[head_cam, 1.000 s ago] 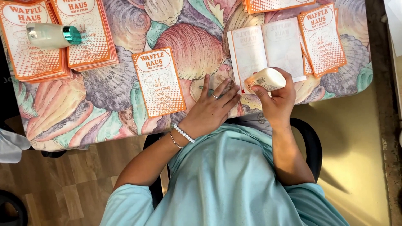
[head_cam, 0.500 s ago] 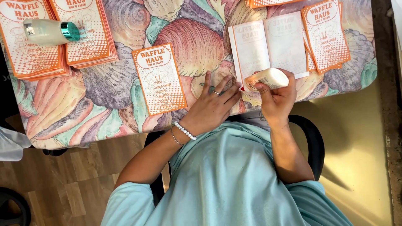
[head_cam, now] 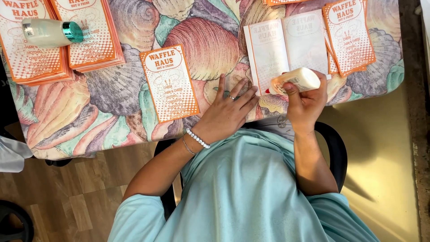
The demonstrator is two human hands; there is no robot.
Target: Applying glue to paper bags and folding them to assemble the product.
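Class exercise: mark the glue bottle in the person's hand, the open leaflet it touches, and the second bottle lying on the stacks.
glue bottle (head_cam: 299, 79), head view, middle of its white body.
open leaflet (head_cam: 286, 45), head view, near its centre fold.
second bottle (head_cam: 50, 32), head view, clear body beside the teal cap.

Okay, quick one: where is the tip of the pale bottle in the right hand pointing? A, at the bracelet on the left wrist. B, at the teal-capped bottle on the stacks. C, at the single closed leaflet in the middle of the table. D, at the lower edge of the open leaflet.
D: the right hand tilts the pale bottle so its red tip meets the lower edge of the open leaflet, beside the flat left hand.
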